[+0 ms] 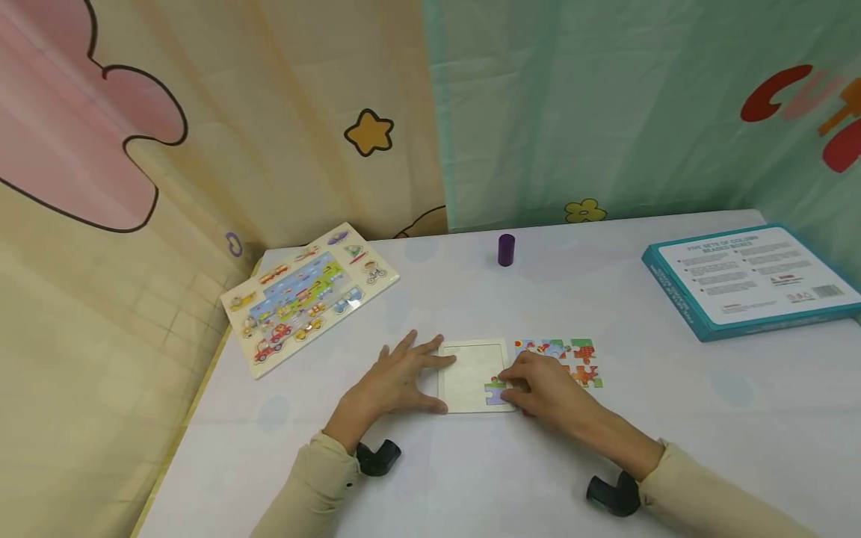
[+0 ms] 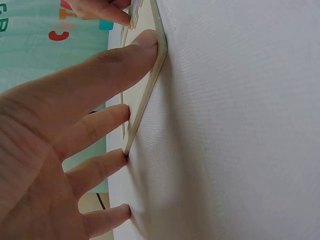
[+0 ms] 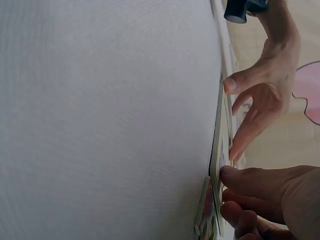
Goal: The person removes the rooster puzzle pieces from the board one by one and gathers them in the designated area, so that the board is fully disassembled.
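A pale wooden puzzle tray [image 1: 466,373] lies flat in front of me in the head view. My left hand [image 1: 390,382] spreads over its left side, the thumb [image 2: 145,45] resting on the near corner and other fingertips along the left edge. In the tray's near right corner is a jigsaw puzzle piece [image 1: 494,394], lilac with green. My right hand [image 1: 550,388] pinches at this piece's right side with thumb [image 3: 235,175] and index finger, the other fingers curled beneath the palm. Several colourful puzzle pieces [image 1: 584,351] lie just right of the tray, partly hidden by that hand.
A wooden vehicle puzzle board [image 1: 309,299] lies at the back left. Behind the tray stands a small purple cylinder [image 1: 506,250]. A teal-edged box [image 1: 756,276] occupies the right side. Black wrist devices [image 1: 379,457] show beneath both forearms. Printed curtains border the table.
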A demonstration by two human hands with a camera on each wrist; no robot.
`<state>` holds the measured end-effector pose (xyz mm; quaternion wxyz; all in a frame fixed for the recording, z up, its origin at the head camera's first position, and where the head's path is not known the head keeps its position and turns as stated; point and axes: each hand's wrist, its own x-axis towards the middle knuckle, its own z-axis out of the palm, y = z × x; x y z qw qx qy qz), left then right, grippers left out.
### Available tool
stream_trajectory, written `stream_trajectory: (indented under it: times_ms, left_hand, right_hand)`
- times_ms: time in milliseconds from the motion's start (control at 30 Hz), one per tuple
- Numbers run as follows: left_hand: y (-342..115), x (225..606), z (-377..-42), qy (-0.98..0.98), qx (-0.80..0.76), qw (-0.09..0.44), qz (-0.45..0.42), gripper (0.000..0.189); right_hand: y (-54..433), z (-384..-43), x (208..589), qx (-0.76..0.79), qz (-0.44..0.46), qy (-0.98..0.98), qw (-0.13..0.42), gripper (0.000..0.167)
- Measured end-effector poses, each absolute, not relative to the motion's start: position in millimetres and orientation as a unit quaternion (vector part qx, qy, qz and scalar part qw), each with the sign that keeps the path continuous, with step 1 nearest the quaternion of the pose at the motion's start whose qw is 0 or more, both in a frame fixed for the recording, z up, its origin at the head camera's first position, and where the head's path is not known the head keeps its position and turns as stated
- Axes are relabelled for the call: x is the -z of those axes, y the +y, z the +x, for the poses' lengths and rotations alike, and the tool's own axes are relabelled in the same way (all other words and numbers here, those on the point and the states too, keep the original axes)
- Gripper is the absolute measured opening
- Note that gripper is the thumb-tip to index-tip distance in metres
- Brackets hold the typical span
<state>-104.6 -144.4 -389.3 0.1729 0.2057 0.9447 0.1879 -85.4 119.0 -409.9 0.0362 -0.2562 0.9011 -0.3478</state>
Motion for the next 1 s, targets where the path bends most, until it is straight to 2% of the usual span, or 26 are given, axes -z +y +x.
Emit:
stream_trajectory:
  times_ms: [333,700,1000]
  left_hand:
    - [-143.2,387.3,-104.6,0.945,-0.189,0.174,0.203,0.075]
    - [-143.3,388.4,-104.3,0.945,-0.192,0.173,0.201,0.076]
    - [-143.3,388.8,-105.0,0.945,-0.191,0.172,0.202,0.076]
  right_hand:
    - [116.4,-86.8,413.0,0.340,-0.261,0.903,0.021,0.012]
    - [118.4,-79.7,411.6,0.451,-0.208,0.866,0.066,0.009]
    - [119.8,-79.9,407.0,0.469,-0.209,0.856,0.057,0.010]
